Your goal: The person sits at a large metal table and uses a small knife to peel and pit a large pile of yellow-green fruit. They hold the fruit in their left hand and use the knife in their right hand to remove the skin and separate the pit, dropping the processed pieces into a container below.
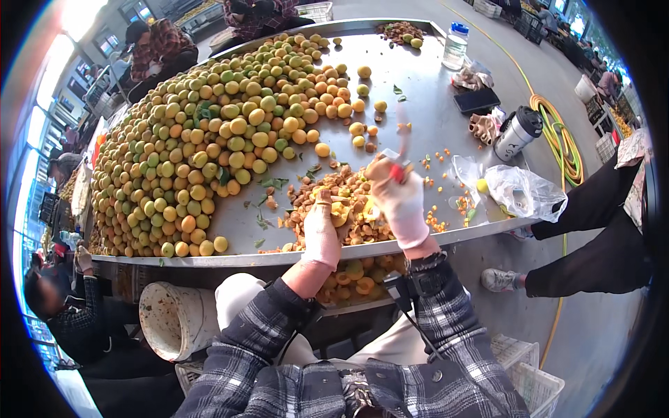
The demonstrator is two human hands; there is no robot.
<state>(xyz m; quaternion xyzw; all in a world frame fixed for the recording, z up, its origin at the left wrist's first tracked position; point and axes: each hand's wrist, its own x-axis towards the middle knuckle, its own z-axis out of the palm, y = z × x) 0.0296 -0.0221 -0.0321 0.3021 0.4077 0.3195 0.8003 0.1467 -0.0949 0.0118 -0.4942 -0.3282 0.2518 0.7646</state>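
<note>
My left hand (321, 230), in a pale glove, grips a yellow cut apricot (341, 213) with the thumb on top. To its right is my right hand (400, 201), also gloved and blurred by motion. Its fingers are closed around a small red-handled tool (397, 173) whose tip is too blurred to make out. Beneath and between both hands lies a heap of brown apricot pits and scraps (342, 183). Below the table edge, apricot halves (360, 279) fill a container, partly hidden by my forearms.
A large pile of whole apricots (209, 136) covers the left of the metal table (423, 115). Along the right stand a water bottle (456, 47), phone (476, 100), tumbler (517, 135) and plastic bag (522, 190). A white bucket (177, 321) is by my left knee. People sit or stand around.
</note>
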